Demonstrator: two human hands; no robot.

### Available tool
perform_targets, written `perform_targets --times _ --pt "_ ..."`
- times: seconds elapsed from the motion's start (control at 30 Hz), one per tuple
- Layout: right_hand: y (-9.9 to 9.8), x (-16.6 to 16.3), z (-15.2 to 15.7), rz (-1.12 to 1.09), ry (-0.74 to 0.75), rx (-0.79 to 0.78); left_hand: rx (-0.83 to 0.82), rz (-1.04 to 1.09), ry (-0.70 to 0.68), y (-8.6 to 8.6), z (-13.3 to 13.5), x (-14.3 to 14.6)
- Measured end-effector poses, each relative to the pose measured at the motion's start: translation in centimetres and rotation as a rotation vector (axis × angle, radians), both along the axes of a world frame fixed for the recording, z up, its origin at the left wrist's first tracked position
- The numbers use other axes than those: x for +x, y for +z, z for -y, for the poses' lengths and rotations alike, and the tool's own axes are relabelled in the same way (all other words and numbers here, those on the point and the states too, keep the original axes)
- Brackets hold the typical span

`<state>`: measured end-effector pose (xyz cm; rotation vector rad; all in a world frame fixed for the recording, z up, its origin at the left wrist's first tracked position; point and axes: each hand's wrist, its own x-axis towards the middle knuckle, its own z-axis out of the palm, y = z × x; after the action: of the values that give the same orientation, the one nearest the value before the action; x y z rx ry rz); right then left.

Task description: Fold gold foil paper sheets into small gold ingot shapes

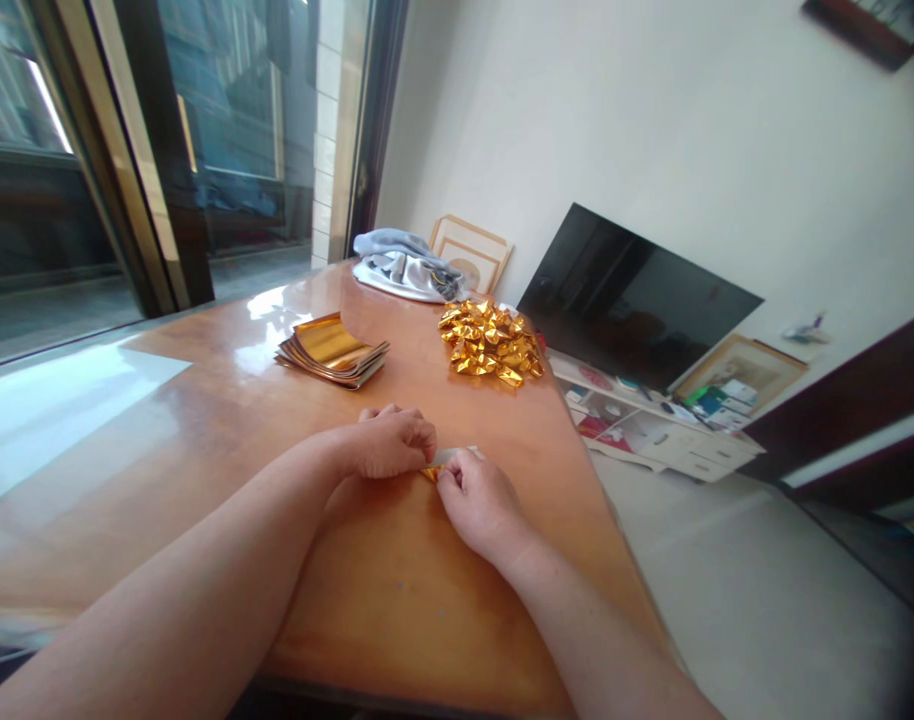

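Note:
Between my two hands lies a small folded piece of gold foil paper (431, 473), its pale side showing along the top. My left hand (391, 440) pinches its left end with curled fingers. The right end is gripped by my right hand (478, 495), thumb and fingers closed. Most of the paper is hidden by the fingers. Beyond my left hand sits a stack of gold foil sheets (331, 350), slightly curled. A pile of folded gold foil pieces (491, 343) rests farther back, near the table's right edge.
The glossy wooden table (382, 600) has its right edge close beside my right forearm. Bundled grey and white cloth (404, 265) lies at its far end. A pale sheet (74, 410) covers part of the left side. Past the table stand a television (637, 295) and a white cabinet (667, 440).

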<state>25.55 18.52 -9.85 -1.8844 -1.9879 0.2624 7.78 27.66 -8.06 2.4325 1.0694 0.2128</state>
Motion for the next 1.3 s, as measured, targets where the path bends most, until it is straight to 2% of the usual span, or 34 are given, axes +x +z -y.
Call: perform_targets --times 0.37,0.8,1.07,1.3 --pt "0.2 -0.1 0.0 0.039 -0.003 -0.002 0.0 0.0 0.037 0.1 0.2 0.3" --pt "0.4 -0.3 0.2 0.07 -0.017 -0.007 0.109 0.007 0.018 -1.1 0.1 0.3" --pt "0.4 -0.3 0.3 0.036 -0.045 -0.017 0.114 -0.005 0.018 -1.0 0.2 0.4" --pt "0.4 -0.3 0.5 0.095 0.018 0.015 0.059 -0.033 0.011 -0.5 -0.1 0.1"
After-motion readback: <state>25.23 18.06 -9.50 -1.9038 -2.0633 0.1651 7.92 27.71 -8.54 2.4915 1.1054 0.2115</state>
